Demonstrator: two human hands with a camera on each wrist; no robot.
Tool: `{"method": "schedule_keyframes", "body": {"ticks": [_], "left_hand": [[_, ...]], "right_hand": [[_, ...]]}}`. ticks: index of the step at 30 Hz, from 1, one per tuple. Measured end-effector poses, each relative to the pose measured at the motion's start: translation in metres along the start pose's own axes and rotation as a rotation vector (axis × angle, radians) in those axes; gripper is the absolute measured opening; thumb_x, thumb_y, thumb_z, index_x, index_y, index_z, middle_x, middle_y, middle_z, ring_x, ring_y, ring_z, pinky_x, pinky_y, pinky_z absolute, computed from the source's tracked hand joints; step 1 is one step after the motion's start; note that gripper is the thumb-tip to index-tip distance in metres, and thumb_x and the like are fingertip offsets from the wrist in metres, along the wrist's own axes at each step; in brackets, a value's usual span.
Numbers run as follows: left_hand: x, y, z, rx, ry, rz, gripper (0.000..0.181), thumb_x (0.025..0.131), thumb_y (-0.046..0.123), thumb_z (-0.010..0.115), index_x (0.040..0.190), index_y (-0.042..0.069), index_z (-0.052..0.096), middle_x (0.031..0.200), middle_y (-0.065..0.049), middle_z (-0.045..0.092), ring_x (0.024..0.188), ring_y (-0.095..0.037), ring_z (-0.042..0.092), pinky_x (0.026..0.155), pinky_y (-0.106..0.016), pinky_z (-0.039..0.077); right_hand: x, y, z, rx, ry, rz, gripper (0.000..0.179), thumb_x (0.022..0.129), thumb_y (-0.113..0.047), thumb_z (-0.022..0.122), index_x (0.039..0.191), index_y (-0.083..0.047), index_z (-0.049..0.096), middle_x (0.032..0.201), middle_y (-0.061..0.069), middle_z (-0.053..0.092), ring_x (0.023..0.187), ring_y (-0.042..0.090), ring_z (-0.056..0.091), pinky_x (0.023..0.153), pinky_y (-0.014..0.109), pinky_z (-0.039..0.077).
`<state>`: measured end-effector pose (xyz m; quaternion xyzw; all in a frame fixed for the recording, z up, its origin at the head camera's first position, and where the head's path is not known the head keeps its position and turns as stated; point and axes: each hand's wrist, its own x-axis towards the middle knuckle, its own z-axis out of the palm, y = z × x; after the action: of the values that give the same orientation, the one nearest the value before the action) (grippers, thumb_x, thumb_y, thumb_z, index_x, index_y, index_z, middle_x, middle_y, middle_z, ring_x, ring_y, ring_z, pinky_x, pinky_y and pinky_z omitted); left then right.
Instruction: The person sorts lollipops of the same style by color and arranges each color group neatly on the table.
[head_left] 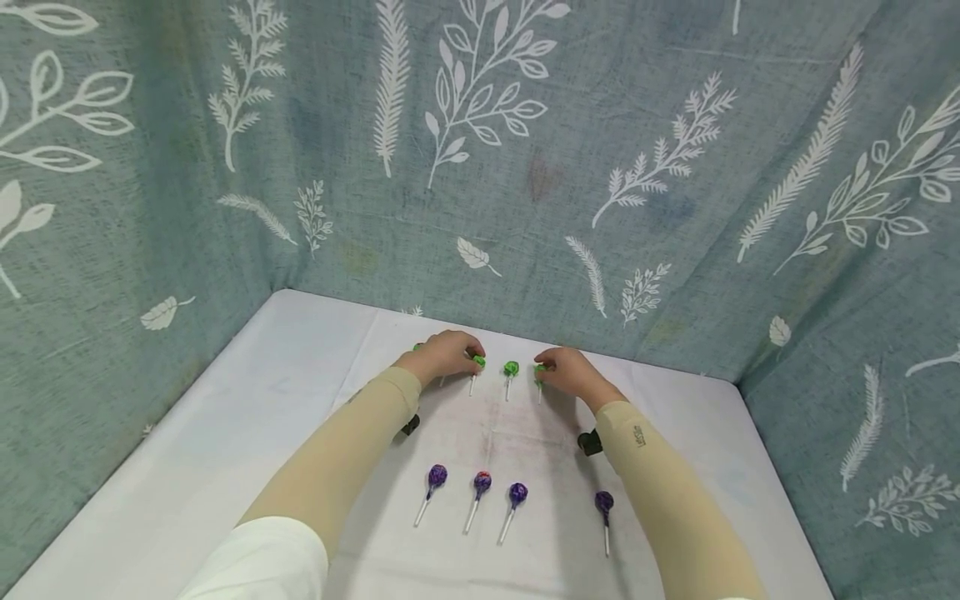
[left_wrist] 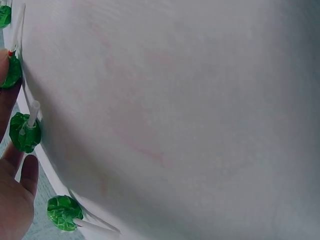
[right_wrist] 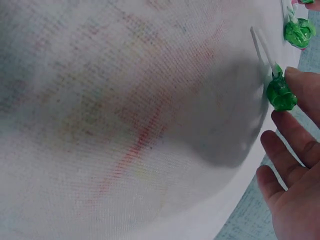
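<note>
Near the far edge, green-wrapped lollipops stand in a row with their white sticks toward me. With thumb and forefinger my left hand (head_left: pixel 446 353) pinches one green lollipop (left_wrist: pixel 13 74) by its head. Another green lollipop (left_wrist: pixel 25 132) lies beside its other fingers, mostly hidden by the hand in the head view. At the left end is a further green lollipop (left_wrist: pixel 64 212). My right hand (head_left: pixel 572 370) holds the rightmost green lollipop (right_wrist: pixel 281 93) between thumb and forefinger, its other fingers spread. Between the hands, untouched, lies a green lollipop (head_left: pixel 512 368).
Closer to me are purple lollipops, three (head_left: pixel 482 482) grouped at the middle and one (head_left: pixel 603 501) by the right forearm. Small black devices (head_left: pixel 589 442) show under the wrists. A white cloth (head_left: pixel 300 350) covers the table, and leaf-patterned curtains (head_left: pixel 360 242) enclose its back and sides.
</note>
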<state>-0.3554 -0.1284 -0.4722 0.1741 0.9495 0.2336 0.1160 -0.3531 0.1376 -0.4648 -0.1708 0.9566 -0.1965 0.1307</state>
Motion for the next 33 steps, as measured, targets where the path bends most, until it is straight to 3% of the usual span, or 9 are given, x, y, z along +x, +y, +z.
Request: {"method": "schedule_keyframes", "body": {"ticks": [5,11,17,22,27,33], "left_hand": [[-0.008,0.002,-0.002,0.013,-0.011,-0.003,0.032,0.079,0.039,0.067,0.11,0.028,0.063,0.106,0.012,0.06,0.106,-0.014,0.051,0.097,-0.044,0.031],[-0.016,0.005,-0.007,0.032,-0.006,0.018,0.04,0.08,0.037,0.067,0.118,0.026,0.06,0.111,0.009,0.06,0.11,-0.016,0.049,0.098,-0.047,0.029],[-0.022,0.003,-0.012,-0.027,-0.005,0.007,0.044,0.081,0.037,0.066,0.122,0.026,0.057,0.117,0.011,0.056,0.113,-0.016,0.047,0.095,-0.04,0.035],[-0.029,0.008,-0.022,-0.061,0.029,0.083,0.044,0.081,0.038,0.065,0.123,0.026,0.057,0.119,0.01,0.055,0.115,-0.014,0.046,0.094,-0.037,0.038],[-0.045,0.02,-0.034,-0.053,0.06,0.107,0.042,0.079,0.043,0.066,0.119,0.033,0.057,0.117,0.012,0.055,0.115,-0.014,0.046,0.093,-0.036,0.039],[-0.071,0.029,-0.04,-0.082,0.057,0.142,0.044,0.076,0.05,0.065,0.117,0.036,0.057,0.118,0.013,0.054,0.115,-0.017,0.047,0.091,-0.037,0.041]], "right_hand": [[-0.011,-0.003,-0.003,0.03,-0.008,0.015,0.044,0.087,-0.032,0.061,0.128,-0.018,0.052,0.125,0.005,0.05,0.115,0.023,0.045,0.088,0.04,0.043],[-0.028,-0.008,-0.013,0.044,0.034,-0.036,0.047,0.087,-0.031,0.061,0.13,-0.019,0.049,0.127,0.006,0.05,0.117,0.025,0.044,0.09,0.043,0.041],[-0.047,-0.016,-0.021,0.035,0.087,-0.082,0.045,0.086,-0.034,0.061,0.129,-0.025,0.05,0.127,0.004,0.05,0.116,0.024,0.045,0.089,0.044,0.042],[-0.065,-0.022,-0.028,0.057,0.149,-0.118,0.043,0.087,-0.036,0.06,0.128,-0.028,0.05,0.127,-0.003,0.05,0.116,0.021,0.046,0.09,0.044,0.042],[-0.082,-0.028,-0.031,0.073,0.196,-0.165,0.042,0.086,-0.04,0.059,0.126,-0.03,0.051,0.124,-0.008,0.051,0.114,0.016,0.047,0.091,0.041,0.042],[-0.106,-0.036,-0.024,0.113,0.188,-0.181,0.045,0.085,-0.046,0.057,0.127,-0.031,0.05,0.125,-0.008,0.05,0.113,0.014,0.047,0.09,0.041,0.043]]}}
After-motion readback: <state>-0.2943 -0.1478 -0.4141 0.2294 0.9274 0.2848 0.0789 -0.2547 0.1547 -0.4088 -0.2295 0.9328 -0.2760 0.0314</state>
